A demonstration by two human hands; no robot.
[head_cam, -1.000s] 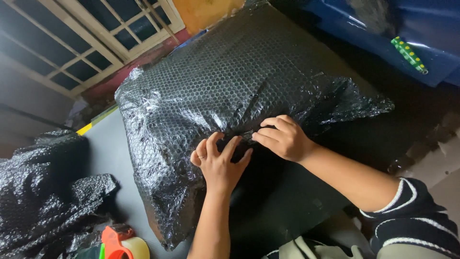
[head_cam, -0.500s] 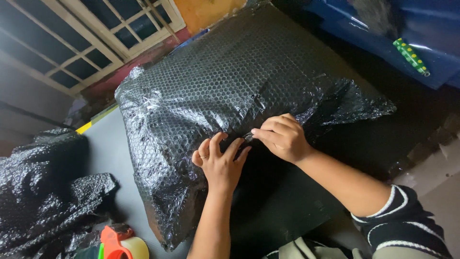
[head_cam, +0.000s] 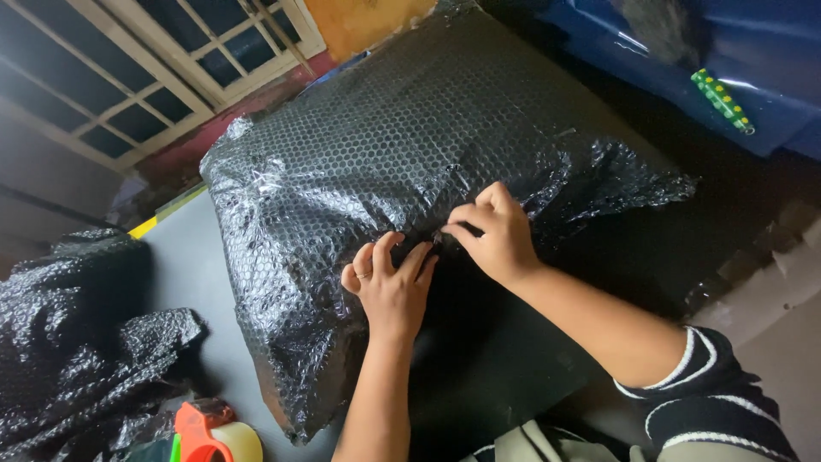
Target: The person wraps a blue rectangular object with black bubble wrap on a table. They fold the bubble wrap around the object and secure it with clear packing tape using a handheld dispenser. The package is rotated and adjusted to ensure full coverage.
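Note:
A large flat object wrapped in black bubble wrap (head_cam: pixel 402 162) lies across the grey table (head_cam: pixel 184 282). My left hand (head_cam: pixel 389 287) presses flat on the wrap's near edge with its fingers spread. Right beside it, my right hand (head_cam: pixel 496 235) pinches the edge of the wrap between thumb and fingers. The two hands almost touch. Below the hands the object's bare black surface (head_cam: pixel 487 359) shows.
A heap of loose black bubble wrap (head_cam: pixel 68 342) lies at the left. A red tape dispenser with a tape roll (head_cam: pixel 214 432) sits at the bottom left. A blue sheet with a green strip (head_cam: pixel 723 98) is at the top right. A window frame (head_cam: pixel 154 60) stands behind.
Both hands stayed at the wrap's edge; the right hand's fingers shifted slightly along it. The view drifted a little.

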